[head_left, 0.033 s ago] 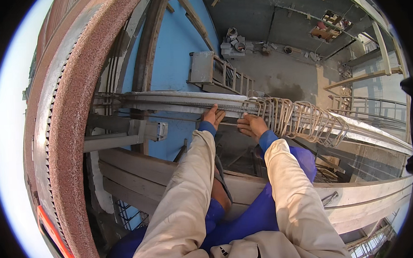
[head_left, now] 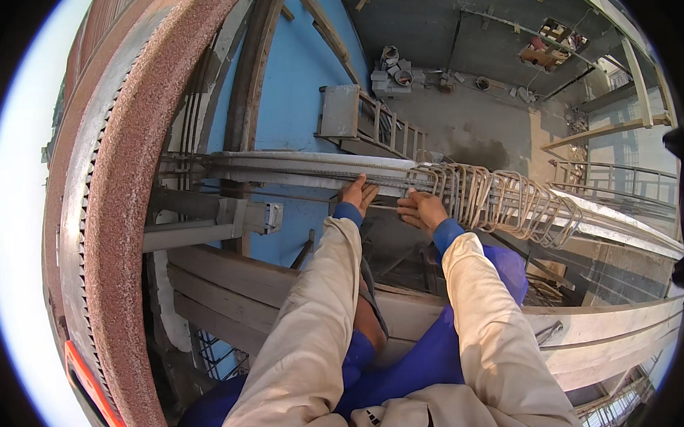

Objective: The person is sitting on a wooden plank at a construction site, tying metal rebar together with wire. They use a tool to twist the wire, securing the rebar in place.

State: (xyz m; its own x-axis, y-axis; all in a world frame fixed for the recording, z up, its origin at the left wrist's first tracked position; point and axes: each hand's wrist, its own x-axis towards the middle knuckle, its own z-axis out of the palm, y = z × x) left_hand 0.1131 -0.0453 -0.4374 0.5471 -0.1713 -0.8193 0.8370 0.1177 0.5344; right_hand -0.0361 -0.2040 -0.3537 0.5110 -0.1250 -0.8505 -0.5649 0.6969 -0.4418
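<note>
Long ribbed steel bars (head_left: 309,169) run left to right in front of me over a pale beam form. My left hand (head_left: 356,195) grips a bar near the middle, its fingertips partly hidden against the steel. Just to its right, my right hand (head_left: 424,209) pinches at the same bars with thumb up and fingers curled. Close beside my right hand, a bunch of bent rectangular stirrups (head_left: 494,199) is threaded around the bars. The exact contact under my right fingers is hard to see.
Below lies a room floor with a wooden ladder (head_left: 394,131), stacked blocks (head_left: 392,81) and a bucket (head_left: 482,83). Wooden planks (head_left: 591,326) cross in front of my body. A rough red-brown edge (head_left: 119,185) curves along the left, with an orange-framed tool (head_left: 94,392) beside it.
The whole view has shifted very slightly, so the scene sits a little further right. Both hands keep nearly the same place on the bars.
</note>
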